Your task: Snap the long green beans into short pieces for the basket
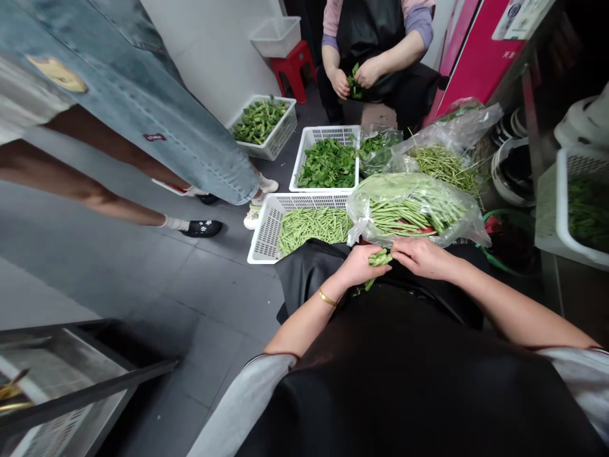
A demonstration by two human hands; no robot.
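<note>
My left hand is closed round a small bunch of green beans above my black apron. The fingers of my right hand pinch at the right end of that bunch. Just beyond my hands lies a clear plastic bag with long whole beans inside. To its left, a white slotted basket holds many short bean pieces. The bag covers part of the basket's right side.
Across from me a seated person handles leafy greens. Baskets of greens and cut vegetables stand on the floor. People's legs are at the left, a metal rack at lower left. White tubs line the right.
</note>
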